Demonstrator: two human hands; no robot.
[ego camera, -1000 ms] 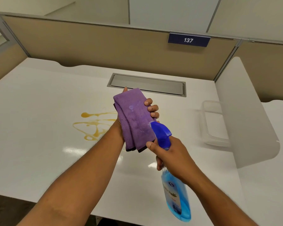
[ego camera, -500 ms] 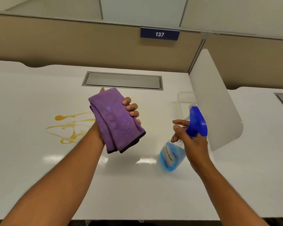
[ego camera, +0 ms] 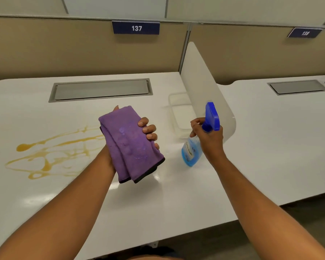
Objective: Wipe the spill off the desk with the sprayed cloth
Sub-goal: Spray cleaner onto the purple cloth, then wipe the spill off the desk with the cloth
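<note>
My left hand point(ego camera: 148, 134) grips a folded purple cloth point(ego camera: 129, 145) with damp spots on its face, held above the white desk point(ego camera: 158, 203). A yellow-brown spill point(ego camera: 51, 154) streaks the desk to the left of the cloth, partly hidden behind it. My right hand point(ego camera: 210, 137) holds a blue spray bottle point(ego camera: 191, 151) by its neck, its base at or just above the desk to the right of the cloth. Its blue trigger head point(ego camera: 211, 116) points up.
A white curved divider point(ego camera: 204, 81) stands right of the bottle, with a clear tray point(ego camera: 178, 113) beside it. A grey cable hatch point(ego camera: 101, 90) lies at the back of the desk. Tan partition panels with number plates 137 point(ego camera: 136, 28) and 138 close the rear.
My right hand has carried the spray bottle away from the cloth to the right and lowered it toward the desk. The cloth stays in my left hand. The view shifted right.
</note>
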